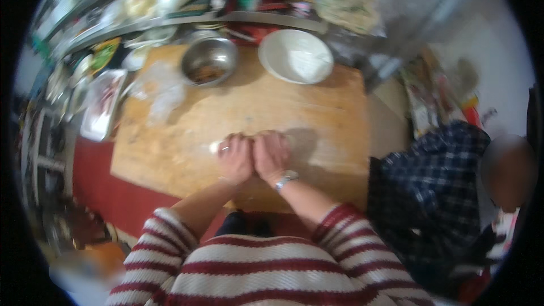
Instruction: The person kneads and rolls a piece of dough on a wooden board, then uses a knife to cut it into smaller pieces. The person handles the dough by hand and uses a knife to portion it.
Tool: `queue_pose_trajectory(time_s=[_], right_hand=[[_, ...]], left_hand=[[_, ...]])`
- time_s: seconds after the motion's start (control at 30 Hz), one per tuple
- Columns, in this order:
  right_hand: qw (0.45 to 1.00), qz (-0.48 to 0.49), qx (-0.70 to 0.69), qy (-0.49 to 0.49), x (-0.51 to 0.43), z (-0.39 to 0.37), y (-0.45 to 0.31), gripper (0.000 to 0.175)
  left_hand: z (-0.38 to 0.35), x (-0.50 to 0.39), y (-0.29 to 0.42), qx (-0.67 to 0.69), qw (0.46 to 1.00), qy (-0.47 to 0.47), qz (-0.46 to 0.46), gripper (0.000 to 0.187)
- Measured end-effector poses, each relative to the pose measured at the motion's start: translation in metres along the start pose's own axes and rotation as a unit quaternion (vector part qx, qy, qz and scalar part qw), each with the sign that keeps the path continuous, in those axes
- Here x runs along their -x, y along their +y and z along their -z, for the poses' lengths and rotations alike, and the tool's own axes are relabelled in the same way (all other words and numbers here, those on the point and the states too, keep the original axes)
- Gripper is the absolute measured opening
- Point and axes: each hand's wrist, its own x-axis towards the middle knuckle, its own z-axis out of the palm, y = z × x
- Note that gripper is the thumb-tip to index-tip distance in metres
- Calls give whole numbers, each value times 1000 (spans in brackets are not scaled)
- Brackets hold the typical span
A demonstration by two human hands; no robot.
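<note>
My left hand (pixel 235 157) and my right hand (pixel 272 153) lie side by side on a wooden board (pixel 170 153), thumbs close together. Their fingers curl down over a piece of pale dough (pixel 216 147), whose white end sticks out to the left of my left hand. Most of the dough is hidden under both hands. A metal-banded watch (pixel 287 179) circles my right wrist. Around the hands, the board has faint whitish smears.
At the board's far edge stand a steel bowl (pixel 227 57) with brown bits and a white bowl (pixel 272 61) holding white powder. A crumpled plastic bag (pixel 163 97) lies left, beside a white tray (pixel 95 110) of meat. Another person in a dark plaid garment (pixel 429 178) is at the right.
</note>
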Motion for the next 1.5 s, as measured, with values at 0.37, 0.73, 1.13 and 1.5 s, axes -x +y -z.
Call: queue_pose_trajectory(time_s=[0.37, 0.73, 1.13, 1.5], right_hand=[[979, -154, 15, -130, -90, -8, 45, 18], [984, -140, 31, -103, -151, -53, 68, 18], [985, -154, 55, -55, -125, -10, 4, 23], [987, -61, 147, -4, -42, -26, -7, 19]], left_hand=[[-85, -80, -38, -22, 975, -219, 13, 24], [-115, -149, -61, 88, 965, -239, 64, 26], [-114, -100, -113, 127, 979, -161, 1, 27], [-25, -33, -50, 46, 973, -208, 90, 22]])
